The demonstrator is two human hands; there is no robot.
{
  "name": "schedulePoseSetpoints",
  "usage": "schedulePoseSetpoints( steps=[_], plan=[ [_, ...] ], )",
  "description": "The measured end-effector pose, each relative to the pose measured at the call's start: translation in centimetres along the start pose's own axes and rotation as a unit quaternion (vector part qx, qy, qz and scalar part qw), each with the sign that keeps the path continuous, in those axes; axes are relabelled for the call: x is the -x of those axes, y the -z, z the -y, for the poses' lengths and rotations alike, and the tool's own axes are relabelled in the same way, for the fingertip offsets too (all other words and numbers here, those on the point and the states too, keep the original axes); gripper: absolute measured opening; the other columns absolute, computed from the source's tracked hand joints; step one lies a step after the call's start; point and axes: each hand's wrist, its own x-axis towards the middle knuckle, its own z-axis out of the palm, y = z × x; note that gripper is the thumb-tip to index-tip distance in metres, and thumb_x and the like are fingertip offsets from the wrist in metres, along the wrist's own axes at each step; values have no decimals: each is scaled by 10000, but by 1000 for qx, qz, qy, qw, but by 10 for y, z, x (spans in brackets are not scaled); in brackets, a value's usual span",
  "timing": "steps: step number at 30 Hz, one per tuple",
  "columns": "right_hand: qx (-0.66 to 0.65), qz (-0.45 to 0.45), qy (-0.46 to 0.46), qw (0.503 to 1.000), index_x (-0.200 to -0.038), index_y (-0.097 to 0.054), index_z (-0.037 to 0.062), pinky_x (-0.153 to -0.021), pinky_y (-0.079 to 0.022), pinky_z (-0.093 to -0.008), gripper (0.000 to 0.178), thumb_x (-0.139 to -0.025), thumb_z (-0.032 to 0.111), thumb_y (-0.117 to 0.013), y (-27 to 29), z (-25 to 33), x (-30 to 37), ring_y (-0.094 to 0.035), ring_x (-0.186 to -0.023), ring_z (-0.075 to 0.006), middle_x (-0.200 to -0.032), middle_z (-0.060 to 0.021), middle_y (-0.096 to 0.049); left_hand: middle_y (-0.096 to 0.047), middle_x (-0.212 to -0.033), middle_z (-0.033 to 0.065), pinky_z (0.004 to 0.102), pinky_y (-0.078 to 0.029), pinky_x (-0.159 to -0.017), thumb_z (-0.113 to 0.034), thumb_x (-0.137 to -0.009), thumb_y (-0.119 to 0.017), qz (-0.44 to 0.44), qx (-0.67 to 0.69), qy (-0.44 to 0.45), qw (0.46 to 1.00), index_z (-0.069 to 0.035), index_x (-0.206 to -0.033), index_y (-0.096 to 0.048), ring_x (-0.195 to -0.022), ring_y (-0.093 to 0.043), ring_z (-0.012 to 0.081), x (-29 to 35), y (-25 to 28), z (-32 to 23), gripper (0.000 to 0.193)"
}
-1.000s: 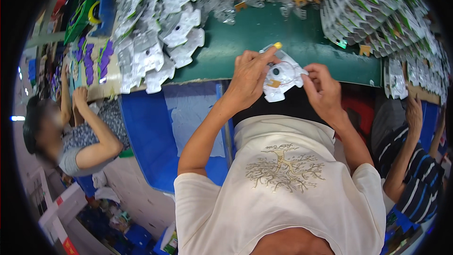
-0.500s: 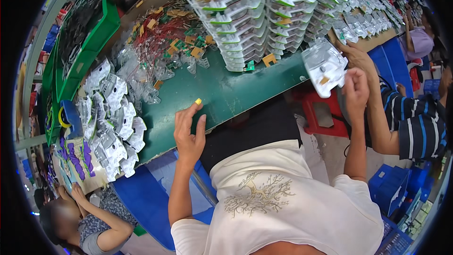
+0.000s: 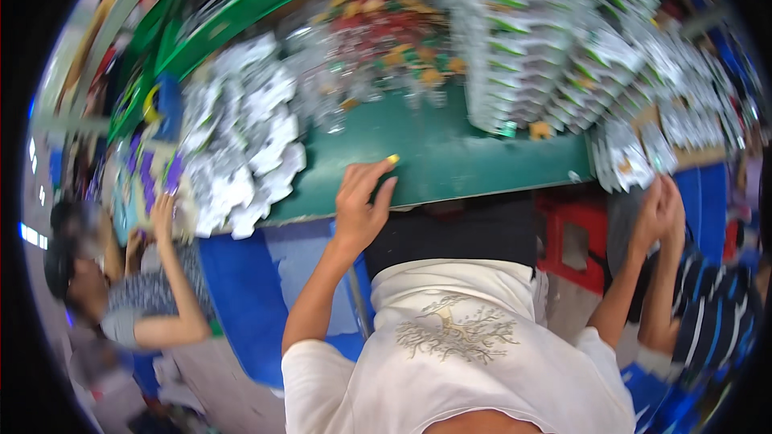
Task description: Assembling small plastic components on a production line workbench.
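My left hand (image 3: 362,205) hovers over the front edge of the green table (image 3: 426,157), empty, its thumb and fingers apart. A yellow finger cot (image 3: 393,159) covers the tip of one finger. At the right end of the table, my right hand (image 3: 647,225) is against a co-worker's hand (image 3: 674,209); blur and overlap hide its fingers. Just beyond those hands lie silvery-white moulded plastic housings (image 3: 623,161). Tall stacks of similar housings with green edges (image 3: 515,56) stand at the back right.
Loose housings (image 3: 241,137) are heaped on the left. Red wires and small orange-and-green boards (image 3: 386,24) lie at the back, near a green bin (image 3: 233,20). A red stool (image 3: 575,241) stands below the table. Another person's arm (image 3: 173,273) reaches in at left.
The view has swung, shifting the table's contents rightward. My right hand is farther right, against the co-worker's hand. The housing beside it before no longer shows in front of the table edge.
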Motion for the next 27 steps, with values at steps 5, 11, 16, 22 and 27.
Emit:
schedulePoseSetpoints(
  steps=[5, 11, 16, 22, 27],
  plan=[
    [55, 213, 220, 950, -1001, -712, 29, -668, -528, -282, 114, -888, 27, -692, -78, 122, 81, -673, -728, -179, -894, -94, -720, -696, -866, 125, 368, -494, -661, 11, -820, -728, -51, 10, 29, 998, 8, -1004, -697, -740, -631, 275, 6, 7, 17, 186],
    [-153, 429, 258, 852, -902, -703, 12, -568, -482, -273, 85, -828, -27, -717, -233, 207, 135, -626, -632, -171, -758, -94, -658, -658, -787, 118, 365, -483, -634, 2, -796, -742, -83, 43, 4, 996, 0, -983, -691, -704, -613, 279, 10, 0, 26, 194],
    [-71, 378, 292, 876, -867, -722, 32, -575, -509, -351, 104, -850, 135, -718, -347, 220, 154, -665, -627, -266, -729, -131, -677, -656, -809, 118, 381, -491, -649, -7, -795, -743, -80, 42, -14, 996, 10, -979, -687, -726, -606, 289, 13, 4, 30, 193],
    [-69, 423, 196, 882, -826, -705, 33, -524, -460, -333, 157, -865, 185, -691, -367, 219, 162, -600, -521, -182, -600, -86, -631, -630, -788, 104, 380, -488, -653, 5, -788, -733, -74, 34, -18, 997, -1, -975, -690, -719, -591, 281, 16, 6, 28, 192],
    [-169, 694, -62, 697, -738, -596, 40, -485, -312, -232, 201, -872, 155, -694, -279, 232, 150, -445, -558, -26, -628, 52, -497, -621, -780, 97, 378, -487, -653, 14, -783, -731, -59, 33, -19, 998, -2, -959, -690, -713, -585, 278, 20, 9, 33, 181]
  ],
)
